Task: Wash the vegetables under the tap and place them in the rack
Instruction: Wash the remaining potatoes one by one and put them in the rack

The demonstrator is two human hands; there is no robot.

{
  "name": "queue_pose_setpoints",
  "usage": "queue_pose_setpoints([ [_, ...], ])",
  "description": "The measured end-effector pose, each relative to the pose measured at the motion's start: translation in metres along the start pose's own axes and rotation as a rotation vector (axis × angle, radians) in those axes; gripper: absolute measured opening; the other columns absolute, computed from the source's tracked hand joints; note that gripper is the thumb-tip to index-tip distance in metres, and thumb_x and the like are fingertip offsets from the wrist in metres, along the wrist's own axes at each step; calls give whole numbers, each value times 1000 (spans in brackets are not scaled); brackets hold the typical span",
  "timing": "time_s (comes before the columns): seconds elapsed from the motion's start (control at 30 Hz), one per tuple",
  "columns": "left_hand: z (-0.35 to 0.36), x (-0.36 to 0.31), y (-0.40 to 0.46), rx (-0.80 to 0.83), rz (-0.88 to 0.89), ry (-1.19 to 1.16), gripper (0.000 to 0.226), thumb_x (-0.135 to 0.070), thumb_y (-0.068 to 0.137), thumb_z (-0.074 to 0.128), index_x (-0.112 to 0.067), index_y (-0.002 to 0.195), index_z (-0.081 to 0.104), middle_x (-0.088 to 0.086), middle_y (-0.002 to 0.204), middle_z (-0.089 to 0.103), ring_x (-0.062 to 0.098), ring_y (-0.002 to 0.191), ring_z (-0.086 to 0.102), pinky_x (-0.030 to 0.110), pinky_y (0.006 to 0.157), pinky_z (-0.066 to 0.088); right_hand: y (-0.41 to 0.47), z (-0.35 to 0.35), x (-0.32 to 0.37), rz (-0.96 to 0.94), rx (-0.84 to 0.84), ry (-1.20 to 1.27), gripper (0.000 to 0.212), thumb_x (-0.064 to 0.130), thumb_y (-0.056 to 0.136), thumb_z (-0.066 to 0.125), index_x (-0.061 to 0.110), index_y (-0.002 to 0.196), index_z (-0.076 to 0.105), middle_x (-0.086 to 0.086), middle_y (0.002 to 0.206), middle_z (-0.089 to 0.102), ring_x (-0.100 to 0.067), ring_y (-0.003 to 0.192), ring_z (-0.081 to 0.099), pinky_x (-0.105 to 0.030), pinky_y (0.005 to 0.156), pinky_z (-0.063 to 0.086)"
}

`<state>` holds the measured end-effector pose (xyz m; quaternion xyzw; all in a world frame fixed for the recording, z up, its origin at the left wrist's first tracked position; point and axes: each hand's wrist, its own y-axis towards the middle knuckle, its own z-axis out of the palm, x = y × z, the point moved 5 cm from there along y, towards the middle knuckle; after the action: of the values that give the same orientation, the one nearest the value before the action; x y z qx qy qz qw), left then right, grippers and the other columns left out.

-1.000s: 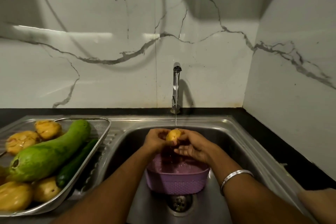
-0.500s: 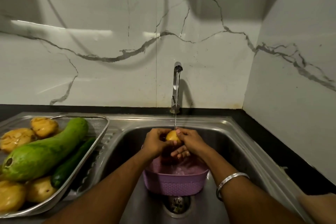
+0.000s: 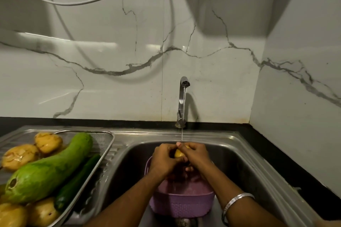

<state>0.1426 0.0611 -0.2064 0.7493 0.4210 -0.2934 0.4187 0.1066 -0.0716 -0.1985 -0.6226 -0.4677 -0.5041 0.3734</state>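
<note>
Yellow potato (image 3: 178, 153) sits cupped between my left hand (image 3: 163, 160) and right hand (image 3: 196, 155), fingers of both curled tight round it, under the thin stream from the tap (image 3: 183, 97). I hold it above the purple basket (image 3: 181, 202) in the sink (image 3: 245, 167). The rack (image 3: 106, 145) on my left carries washed potatoes, a pale gourd (image 3: 48, 169) and a cucumber (image 3: 77, 180).

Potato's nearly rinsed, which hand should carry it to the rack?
Probably the left hand: the rack sits on its side, while the right hand would have to cross over. Both grip the potato.

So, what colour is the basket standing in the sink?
The basket is light purple with a fine perforated wall, seen in the head view.
</note>
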Motion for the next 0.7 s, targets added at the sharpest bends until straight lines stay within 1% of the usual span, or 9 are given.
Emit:
queue_pose_setpoints([
  [0.07,-1,1,1,-8,-5,-38,35,-21,72,90,-27,105,80,-15,88,78,-4,85,72,20,76,58,1,3,2,50,103,57,27,38,98,65,15,110,73,-8,91,71,-16,69,67,-25,47,54],
  [0.17,-4,4,0,-48,-62,-113,37,-15,71,91,-30,102,78,-17,85,76,-2,85,72,22,80,60,4,5,-1,127,201,122,29,23,103,59,18,131,61,-16,117,66,-27,87,71,-33,55,61],
  [0.23,-5,9,1,-61,-110,-153,39,-13,69,92,-26,103,78,-17,83,75,-1,83,73,22,78,60,7,7,-6,152,212,146,37,15,101,59,19,138,57,-21,120,66,-30,88,71,-35,55,61],
  [0.33,-2,7,1,-41,-106,-160,35,-11,71,90,-19,104,79,-12,82,78,2,81,74,22,75,60,6,4,-6,93,108,137,32,18,95,70,15,126,67,-16,110,72,-23,76,70,-29,49,57],
  [0.4,2,2,0,-31,-85,-104,28,-13,75,88,-23,100,80,-11,82,78,2,79,74,26,76,62,4,0,-3,59,0,84,25,26,87,80,16,109,72,-11,102,74,-20,75,72,-28,49,57],
  [0.47,5,0,-1,-35,-82,-89,25,-14,78,86,-24,100,80,-11,84,78,2,81,74,30,78,62,5,-4,-2,42,-78,12,25,34,83,83,17,98,73,-8,95,74,-21,76,74,-31,52,60],
  [0.57,5,-5,-2,-35,-78,-148,22,-14,85,79,-23,105,79,-11,89,78,0,86,73,29,83,61,6,-4,0,51,-102,-72,33,46,94,68,13,100,71,-11,83,75,-24,58,73,-31,50,60],
  [0.63,5,-12,-5,-40,-43,-138,24,-15,90,74,-25,113,75,-16,95,76,-3,91,70,23,87,58,6,-6,1,69,-78,-178,38,47,103,51,13,104,69,-9,74,73,-20,48,67,-25,45,53],
  [0.7,7,-18,-7,-23,19,-54,28,-20,97,65,-27,124,70,-17,106,72,-5,99,66,21,93,54,8,-7,0,110,-42,-245,45,47,106,41,12,96,68,-6,62,68,-16,41,60,-21,42,44],
])
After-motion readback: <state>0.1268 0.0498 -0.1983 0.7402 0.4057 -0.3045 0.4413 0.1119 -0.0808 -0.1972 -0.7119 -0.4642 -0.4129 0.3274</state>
